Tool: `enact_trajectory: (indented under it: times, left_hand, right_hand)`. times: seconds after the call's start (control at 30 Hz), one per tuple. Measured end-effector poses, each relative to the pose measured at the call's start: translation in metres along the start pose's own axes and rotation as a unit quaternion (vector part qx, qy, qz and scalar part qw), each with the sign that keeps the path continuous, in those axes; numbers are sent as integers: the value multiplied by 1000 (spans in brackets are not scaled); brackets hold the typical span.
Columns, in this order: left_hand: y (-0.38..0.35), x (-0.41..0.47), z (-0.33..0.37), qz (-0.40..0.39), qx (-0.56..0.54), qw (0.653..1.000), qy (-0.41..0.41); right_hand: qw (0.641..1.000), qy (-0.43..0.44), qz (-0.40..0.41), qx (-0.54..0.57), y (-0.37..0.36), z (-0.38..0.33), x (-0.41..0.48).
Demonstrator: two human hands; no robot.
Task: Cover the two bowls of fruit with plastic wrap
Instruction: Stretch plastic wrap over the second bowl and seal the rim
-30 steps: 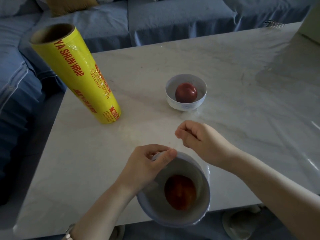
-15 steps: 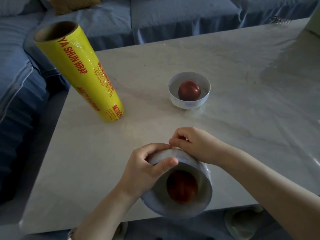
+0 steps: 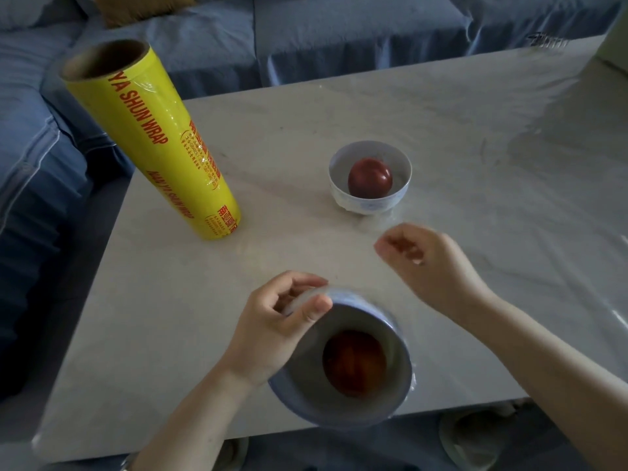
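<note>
My left hand (image 3: pixel 275 331) grips the near bowl (image 3: pixel 295 399) by its far rim and tilts its mouth towards me over the table's front edge. Clear plastic wrap lies stretched over this bowl, and a red fruit (image 3: pixel 353 362) shows through it. My right hand (image 3: pixel 428 266) hovers above the table, up and to the right of that bowl, fingers curled; no film shows between them. The second bowl (image 3: pixel 370 205), white, stands uncovered in the middle of the table with a red fruit (image 3: pixel 369 178) inside. The yellow wrap roll (image 3: pixel 153 141) stands upright at the left.
The pale marble table (image 3: pixel 204 300) has its left edge close to the roll. A blue sofa (image 3: pixel 339 28) runs behind and to the left, with a tan cushion (image 3: pixel 136 8) on it. A sheet of film glints on the table's right side (image 3: pixel 543 147).
My right hand pinched at the near bowl's far rim half a second ago and has since pulled away up and to the right. The left hand keeps holding the tilted bowl.
</note>
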State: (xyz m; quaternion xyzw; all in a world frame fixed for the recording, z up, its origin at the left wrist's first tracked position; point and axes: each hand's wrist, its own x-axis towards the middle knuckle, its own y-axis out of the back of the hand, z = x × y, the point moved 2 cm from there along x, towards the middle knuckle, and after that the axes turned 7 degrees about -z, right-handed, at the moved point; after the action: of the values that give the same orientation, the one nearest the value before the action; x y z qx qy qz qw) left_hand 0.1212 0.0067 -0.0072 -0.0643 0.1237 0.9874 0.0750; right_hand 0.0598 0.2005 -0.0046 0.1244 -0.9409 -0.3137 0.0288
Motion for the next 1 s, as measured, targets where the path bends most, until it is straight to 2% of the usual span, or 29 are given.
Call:
enact_trajectory:
  times: [0.03, 0.1, 0.17, 0.2, 0.33, 0.5, 0.57, 0.6, 0.67, 0.73, 0.8, 0.87, 1.0]
  left_hand:
    - [1, 1, 1, 8, 12, 1000, -2]
    - [2, 2, 5, 16, 26, 1000, 1]
    - [2, 3, 6, 20, 5, 1000, 21]
    - [1, 3, 7, 21, -4, 999, 30]
    - [-1, 3, 4, 36, -12, 999, 31]
    - [0, -2, -3, 34, -10, 998, 46]
    - [1, -5, -4, 31, 9, 999, 22]
    - [2, -6, -3, 37, 12, 999, 10]
    - [5, -5, 0, 70, 6, 997, -9]
    - [7, -2, 1, 103, -11, 995, -12]
    - [8, 1, -3, 116, -28, 993, -10]
    - [5, 4, -5, 100, -38, 994, 6]
    - [-1, 8, -8, 9, -27, 998, 59]
  right_hand:
    - [996, 56, -7, 66, 6, -10, -7]
    - [974, 132, -106, 150, 8, -30, -23]
    - [960, 156, -192, 133, -1, -37, -34]
    - [961, 156, -204, 107, -5, -37, -35]
    - [971, 131, -190, 56, -17, -36, -26]
    - [964, 92, -245, 44, -28, -30, -22]
    - [959, 29, -279, 45, -32, -20, -18]
    - [953, -17, -292, 81, -32, -13, -17]
    - [931, -87, -291, 200, -27, -4, -15]
    - [907, -123, -279, 290, -19, 3, -18]
    - [905, -120, -272, 304, -19, 8, -21]
    - [917, -120, -229, 304, -21, 7, -25]
    - [938, -114, -158, 287, -19, 2, -28]
